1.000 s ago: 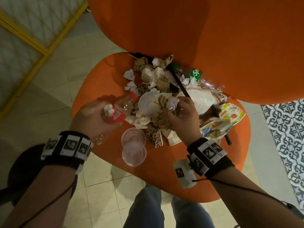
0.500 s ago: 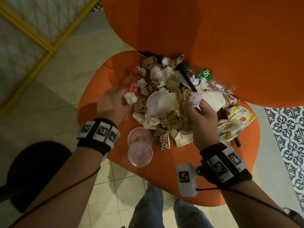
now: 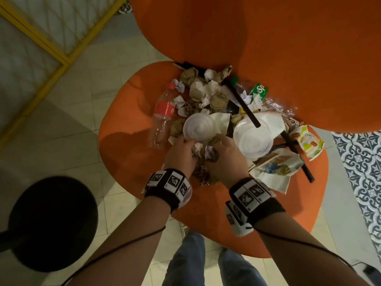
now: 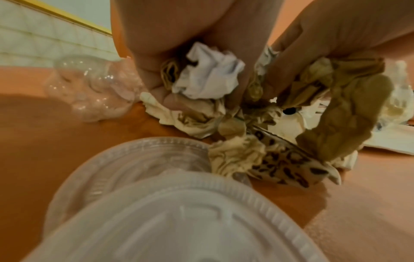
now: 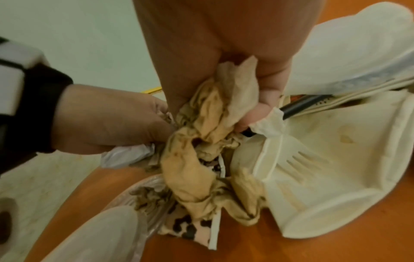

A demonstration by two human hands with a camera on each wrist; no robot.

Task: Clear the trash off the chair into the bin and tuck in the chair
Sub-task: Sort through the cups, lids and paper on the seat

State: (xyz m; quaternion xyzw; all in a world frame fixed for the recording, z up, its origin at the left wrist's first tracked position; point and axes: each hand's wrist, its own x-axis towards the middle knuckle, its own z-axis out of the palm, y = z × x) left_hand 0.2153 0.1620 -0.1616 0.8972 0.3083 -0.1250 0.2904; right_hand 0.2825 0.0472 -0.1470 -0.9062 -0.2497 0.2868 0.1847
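Note:
An orange chair seat point(image 3: 127, 141) carries a heap of trash. My left hand point(image 3: 185, 150) and right hand point(image 3: 219, 150) meet at the heap's front edge, knuckles up. The left hand grips a crumpled white paper point(image 4: 208, 78) together with some brown scraps. The right hand grips a wad of crumpled brown napkins point(image 5: 215, 109) that trails down onto leopard-print paper point(image 5: 190, 228). An empty cola bottle point(image 3: 162, 116) lies loose on the seat, left of the heap. Clear plastic lids point(image 4: 134, 168) sit under my left wrist.
White foam plates point(image 3: 253, 139), a black stick point(image 3: 245, 108), a green-labelled bottle point(image 3: 259, 91) and snack wrappers point(image 3: 309, 141) fill the heap's right side. The orange backrest point(image 3: 268, 38) rises behind. A round black bin point(image 3: 51, 223) stands on the tiled floor at lower left.
My left hand let go of the cola bottle, which now lies on the seat, and moved right to meet the right hand. Both hands now clutch paper at the heap's front.

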